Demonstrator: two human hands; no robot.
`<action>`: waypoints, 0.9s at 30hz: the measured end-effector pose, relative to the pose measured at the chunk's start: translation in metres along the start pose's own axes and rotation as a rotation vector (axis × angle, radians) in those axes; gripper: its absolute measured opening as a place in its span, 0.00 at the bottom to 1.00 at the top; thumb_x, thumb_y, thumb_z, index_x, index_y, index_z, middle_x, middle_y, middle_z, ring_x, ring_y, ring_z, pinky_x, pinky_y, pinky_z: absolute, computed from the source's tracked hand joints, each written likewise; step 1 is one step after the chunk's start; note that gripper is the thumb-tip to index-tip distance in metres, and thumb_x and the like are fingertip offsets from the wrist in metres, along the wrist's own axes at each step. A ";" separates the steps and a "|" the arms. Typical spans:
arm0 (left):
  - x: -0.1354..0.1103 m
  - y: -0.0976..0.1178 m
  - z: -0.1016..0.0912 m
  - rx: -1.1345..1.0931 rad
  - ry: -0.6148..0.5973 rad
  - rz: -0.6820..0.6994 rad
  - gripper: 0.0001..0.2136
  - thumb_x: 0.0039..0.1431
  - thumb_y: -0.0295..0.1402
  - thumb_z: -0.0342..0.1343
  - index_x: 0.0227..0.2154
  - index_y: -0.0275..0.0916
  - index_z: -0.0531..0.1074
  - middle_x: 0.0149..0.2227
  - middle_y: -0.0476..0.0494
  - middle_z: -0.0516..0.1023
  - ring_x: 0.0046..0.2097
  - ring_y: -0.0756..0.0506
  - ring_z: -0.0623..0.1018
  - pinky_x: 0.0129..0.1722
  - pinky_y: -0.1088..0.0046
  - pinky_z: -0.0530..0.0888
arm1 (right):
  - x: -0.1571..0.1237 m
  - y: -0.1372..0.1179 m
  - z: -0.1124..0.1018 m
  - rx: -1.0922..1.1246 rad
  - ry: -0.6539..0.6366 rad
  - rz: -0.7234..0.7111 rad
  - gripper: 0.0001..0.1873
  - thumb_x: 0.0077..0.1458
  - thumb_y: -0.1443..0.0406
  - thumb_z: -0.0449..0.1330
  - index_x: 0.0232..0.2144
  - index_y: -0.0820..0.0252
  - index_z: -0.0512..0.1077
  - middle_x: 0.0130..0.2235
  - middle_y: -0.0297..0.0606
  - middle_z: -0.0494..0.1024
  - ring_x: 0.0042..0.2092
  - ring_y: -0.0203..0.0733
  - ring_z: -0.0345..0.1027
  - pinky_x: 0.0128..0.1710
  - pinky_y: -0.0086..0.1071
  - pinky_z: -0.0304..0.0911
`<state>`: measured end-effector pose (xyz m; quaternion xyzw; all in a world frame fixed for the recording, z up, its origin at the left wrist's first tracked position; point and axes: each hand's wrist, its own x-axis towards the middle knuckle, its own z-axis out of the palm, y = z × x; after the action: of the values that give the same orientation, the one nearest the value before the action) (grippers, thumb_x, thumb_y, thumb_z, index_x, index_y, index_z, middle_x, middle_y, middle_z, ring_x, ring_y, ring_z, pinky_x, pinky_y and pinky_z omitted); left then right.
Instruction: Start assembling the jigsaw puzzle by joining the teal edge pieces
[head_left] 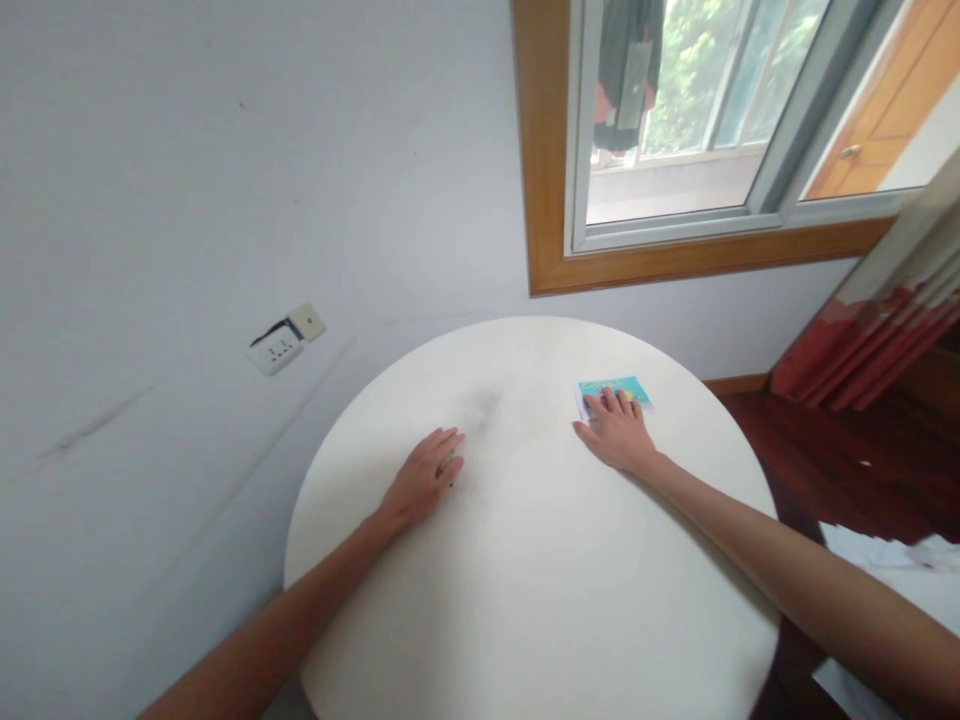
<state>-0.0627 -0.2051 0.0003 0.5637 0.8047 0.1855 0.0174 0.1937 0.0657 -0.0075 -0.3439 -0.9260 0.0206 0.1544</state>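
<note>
On the left half of the round white table (540, 560), my left hand (420, 478) rests with its fingers curved and closed. Between thumb and fingers a small brownish patterned thing (445, 464) shows in part; what it is I cannot make out. Farther back on the right, my right hand (621, 434) lies palm down with its fingers spread over a small, flat, bright blue booklet or card (636, 388) with a coloured picture. The fingers hide the middle and near side of that picture. A gap of bare tabletop separates the two hands.
Behind the table stands a pale wall with a power socket (277, 349). A wood-framed window (547, 150) is at the back right, beside a red and cream curtain (847, 330). White sheets (892, 570) lie right of the table. A grey smudge (480, 405) marks the tabletop.
</note>
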 end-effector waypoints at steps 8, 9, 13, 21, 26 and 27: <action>-0.001 0.117 0.029 -0.056 -0.055 0.271 0.21 0.68 0.41 0.46 0.61 0.43 0.67 0.65 0.43 0.64 0.67 0.41 0.59 0.68 0.58 0.56 | 0.007 0.006 0.001 0.003 -0.007 0.064 0.32 0.63 0.48 0.49 0.61 0.59 0.63 0.67 0.56 0.57 0.67 0.67 0.44 0.62 0.57 0.42; 0.000 0.127 0.031 -0.066 -0.063 0.282 0.21 0.68 0.41 0.46 0.61 0.43 0.67 0.65 0.42 0.64 0.68 0.40 0.59 0.68 0.57 0.57 | 0.008 0.006 0.001 0.011 0.005 0.069 0.32 0.63 0.49 0.50 0.62 0.60 0.63 0.67 0.56 0.56 0.67 0.67 0.44 0.62 0.58 0.41; 0.026 0.142 0.024 -0.143 -0.034 0.268 0.19 0.70 0.38 0.45 0.59 0.41 0.68 0.63 0.41 0.67 0.64 0.42 0.65 0.65 0.59 0.61 | 0.014 -0.001 -0.007 0.113 0.132 0.040 0.24 0.64 0.58 0.51 0.58 0.62 0.69 0.64 0.53 0.63 0.65 0.60 0.50 0.62 0.53 0.45; 0.080 0.100 -0.004 -0.271 0.016 0.096 0.12 0.63 0.30 0.52 0.45 0.38 0.78 0.43 0.42 0.80 0.41 0.46 0.78 0.46 0.69 0.73 | 0.034 -0.058 -0.028 0.427 -0.159 -0.079 0.14 0.58 0.73 0.54 0.40 0.64 0.79 0.41 0.46 0.80 0.42 0.42 0.72 0.43 0.30 0.61; 0.062 0.071 0.006 -0.321 -0.141 0.188 0.07 0.58 0.31 0.60 0.38 0.39 0.80 0.37 0.45 0.79 0.36 0.48 0.77 0.39 0.73 0.72 | 0.019 -0.059 -0.031 0.420 -0.277 -0.109 0.09 0.55 0.71 0.58 0.35 0.60 0.79 0.36 0.42 0.80 0.36 0.41 0.72 0.35 0.30 0.59; 0.061 0.068 0.007 -0.330 -0.149 0.182 0.06 0.58 0.32 0.61 0.37 0.40 0.80 0.36 0.46 0.78 0.36 0.48 0.76 0.39 0.73 0.71 | 0.016 -0.056 -0.032 0.424 -0.300 -0.114 0.08 0.54 0.71 0.59 0.34 0.60 0.79 0.35 0.41 0.80 0.36 0.41 0.71 0.35 0.30 0.58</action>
<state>-0.0221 -0.1273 0.0263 0.6359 0.7055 0.2735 0.1524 0.1565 0.0312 0.0355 -0.2443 -0.9314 0.2560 0.0850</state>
